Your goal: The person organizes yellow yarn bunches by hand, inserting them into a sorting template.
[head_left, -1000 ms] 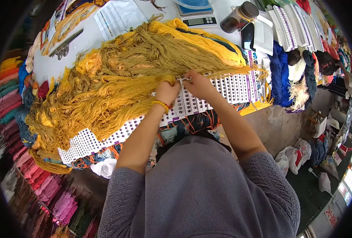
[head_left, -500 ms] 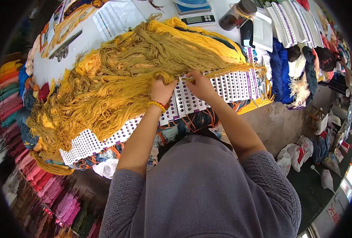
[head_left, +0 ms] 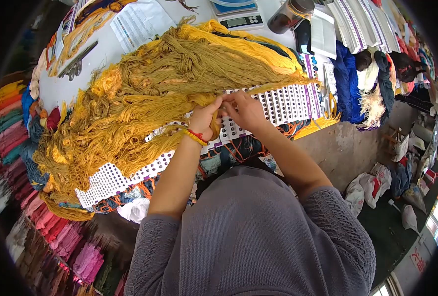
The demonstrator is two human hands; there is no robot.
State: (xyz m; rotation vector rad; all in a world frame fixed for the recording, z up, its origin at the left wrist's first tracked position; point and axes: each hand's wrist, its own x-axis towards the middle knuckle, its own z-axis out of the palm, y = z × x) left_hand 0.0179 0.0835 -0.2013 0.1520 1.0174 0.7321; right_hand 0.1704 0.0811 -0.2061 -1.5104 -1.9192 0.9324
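Note:
A large heap of mustard-yellow and olive thread [head_left: 179, 64] lies in front of me. My left hand [head_left: 205, 119] is closed around a hank of mustard thread [head_left: 210, 98], which passes over its fingers and hangs beside the palm. Touching its fingertips, my right hand [head_left: 246, 112] has its fingers pinched together at the hank; the strand between them is too small to make out fully. Beneath both hands runs a row of white cards with holes [head_left: 283, 106], partly covered by the thread on the left.
Scissors with yellow handles [head_left: 333, 105] lie at the right end of the cards. Behind the heap are a digital scale [head_left: 241, 20], a dark-lidded jar [head_left: 290, 17], a phone [head_left: 303, 37] and a printed sheet [head_left: 141, 24]. Blue hanks [head_left: 345, 81] hang at the right edge.
My hands have come together, the right moving left to meet the left. The hank now loops over my left hand, and the thread beside my left wrist has shifted, baring more card.

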